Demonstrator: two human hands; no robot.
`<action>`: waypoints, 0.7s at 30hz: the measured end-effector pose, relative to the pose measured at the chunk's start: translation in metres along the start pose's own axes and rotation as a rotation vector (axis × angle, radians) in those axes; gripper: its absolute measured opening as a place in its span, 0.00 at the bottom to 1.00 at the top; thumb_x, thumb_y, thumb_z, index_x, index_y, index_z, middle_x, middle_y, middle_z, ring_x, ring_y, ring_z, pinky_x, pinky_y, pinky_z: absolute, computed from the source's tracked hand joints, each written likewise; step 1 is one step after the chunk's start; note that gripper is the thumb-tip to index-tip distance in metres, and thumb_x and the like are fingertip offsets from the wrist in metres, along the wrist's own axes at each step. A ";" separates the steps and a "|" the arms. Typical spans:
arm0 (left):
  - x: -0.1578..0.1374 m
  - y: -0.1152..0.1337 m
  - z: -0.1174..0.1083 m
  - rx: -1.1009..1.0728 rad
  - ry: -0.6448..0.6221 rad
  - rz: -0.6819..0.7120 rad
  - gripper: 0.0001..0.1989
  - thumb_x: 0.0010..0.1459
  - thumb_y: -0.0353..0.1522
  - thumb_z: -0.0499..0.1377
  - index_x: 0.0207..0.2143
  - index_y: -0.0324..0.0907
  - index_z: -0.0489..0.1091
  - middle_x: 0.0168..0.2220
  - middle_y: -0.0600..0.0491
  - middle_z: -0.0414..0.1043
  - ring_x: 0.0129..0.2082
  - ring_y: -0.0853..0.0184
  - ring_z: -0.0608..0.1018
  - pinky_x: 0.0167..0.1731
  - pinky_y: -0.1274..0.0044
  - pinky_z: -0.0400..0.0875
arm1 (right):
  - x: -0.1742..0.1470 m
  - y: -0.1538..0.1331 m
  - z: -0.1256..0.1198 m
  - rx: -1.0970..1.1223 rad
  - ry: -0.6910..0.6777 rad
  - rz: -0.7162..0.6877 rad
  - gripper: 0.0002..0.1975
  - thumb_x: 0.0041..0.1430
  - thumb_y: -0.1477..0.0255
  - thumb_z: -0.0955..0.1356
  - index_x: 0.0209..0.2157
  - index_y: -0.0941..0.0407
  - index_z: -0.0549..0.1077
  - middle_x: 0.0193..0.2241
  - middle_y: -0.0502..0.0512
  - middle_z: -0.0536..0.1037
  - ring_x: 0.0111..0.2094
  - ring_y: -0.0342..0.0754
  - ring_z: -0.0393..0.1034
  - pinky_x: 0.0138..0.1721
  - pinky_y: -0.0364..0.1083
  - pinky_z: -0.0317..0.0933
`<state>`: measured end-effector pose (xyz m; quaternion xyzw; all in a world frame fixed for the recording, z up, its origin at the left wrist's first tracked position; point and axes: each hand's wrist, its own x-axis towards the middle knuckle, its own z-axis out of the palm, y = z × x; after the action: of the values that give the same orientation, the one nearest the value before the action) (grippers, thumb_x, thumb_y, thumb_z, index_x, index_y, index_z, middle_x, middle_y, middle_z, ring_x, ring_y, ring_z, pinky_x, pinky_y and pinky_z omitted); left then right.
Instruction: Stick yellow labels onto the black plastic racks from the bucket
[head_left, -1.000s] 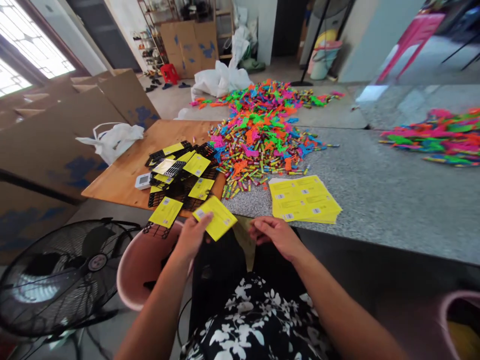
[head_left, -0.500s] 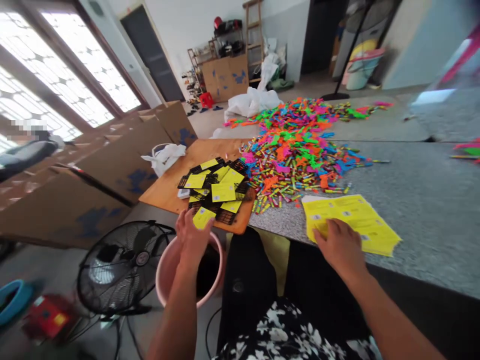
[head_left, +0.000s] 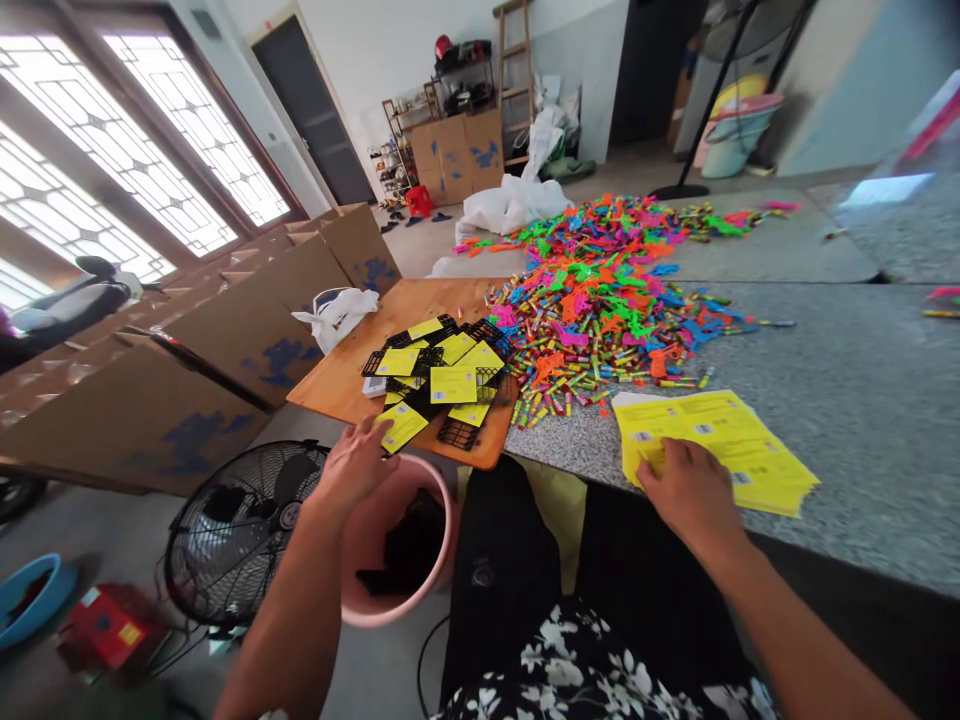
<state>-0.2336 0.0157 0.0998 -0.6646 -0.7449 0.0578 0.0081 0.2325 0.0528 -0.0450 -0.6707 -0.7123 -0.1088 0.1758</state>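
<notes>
My left hand (head_left: 356,462) is at the front of the wooden board (head_left: 322,375), its fingers apart, fingertips at the left edge of a yellow card (head_left: 405,428). That card rests on a heap of black plastic grids (head_left: 459,433), among several more yellow cards (head_left: 453,385). On the grey stone-like tabletop, my right hand (head_left: 691,492) has its thumb and fingers closed at the near left part of a stack of printed yellow sheets (head_left: 757,450). Beneath my left hand stands a pink bucket (head_left: 450,540) with dark pieces inside.
A large pile of colourful plastic toy guns and small striped tubes (head_left: 592,310) covers the middle of the table. Cardboard boxes (head_left: 247,330) line the left side. A black fan (head_left: 232,530) stands beside the bucket. A white plastic bag (head_left: 337,318) hangs at the board's left corner.
My left hand has drawn back to the left from the front yellow card, which now lies more exposed on the heap. My right hand stays at the yellow sheets. The view has shifted slightly.
</notes>
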 end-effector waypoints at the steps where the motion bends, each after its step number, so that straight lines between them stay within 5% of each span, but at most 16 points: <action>1: 0.003 -0.003 -0.013 0.023 -0.029 0.021 0.32 0.57 0.39 0.59 0.64 0.46 0.67 0.65 0.43 0.66 0.58 0.47 0.74 0.55 0.62 0.69 | 0.000 0.000 -0.001 -0.004 0.004 -0.007 0.16 0.65 0.65 0.64 0.47 0.62 0.70 0.43 0.69 0.76 0.46 0.62 0.71 0.42 0.54 0.62; 8: 0.018 -0.044 -0.088 0.136 -0.078 0.046 0.34 0.47 0.43 0.67 0.58 0.46 0.71 0.53 0.46 0.77 0.51 0.47 0.78 0.51 0.65 0.70 | 0.002 0.014 0.000 0.146 0.039 -0.057 0.11 0.66 0.73 0.60 0.40 0.60 0.72 0.35 0.65 0.78 0.42 0.58 0.73 0.44 0.51 0.62; 12: 0.045 -0.076 -0.105 0.081 0.029 0.067 0.42 0.43 0.52 0.70 0.60 0.49 0.68 0.53 0.52 0.76 0.48 0.50 0.78 0.54 0.62 0.69 | 0.009 0.019 -0.006 0.244 0.021 0.112 0.13 0.64 0.72 0.60 0.37 0.59 0.74 0.32 0.64 0.79 0.34 0.56 0.73 0.37 0.49 0.61; 16: 0.099 -0.065 -0.084 -0.033 0.189 0.064 0.52 0.44 0.64 0.65 0.62 0.40 0.66 0.54 0.43 0.75 0.50 0.43 0.76 0.55 0.53 0.68 | 0.015 0.019 -0.016 0.278 0.017 0.221 0.14 0.65 0.71 0.60 0.31 0.57 0.74 0.28 0.62 0.79 0.30 0.53 0.72 0.33 0.47 0.58; 21: 0.139 0.002 -0.029 -0.242 0.311 0.089 0.40 0.60 0.56 0.59 0.59 0.32 0.66 0.65 0.37 0.63 0.66 0.38 0.63 0.65 0.51 0.55 | 0.016 0.029 -0.032 0.233 0.094 0.279 0.15 0.68 0.69 0.59 0.34 0.58 0.75 0.32 0.63 0.80 0.34 0.53 0.74 0.36 0.47 0.61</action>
<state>-0.2450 0.1562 0.1197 -0.6938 -0.7062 -0.1351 0.0404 0.2645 0.0577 -0.0119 -0.7321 -0.6113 -0.0312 0.2989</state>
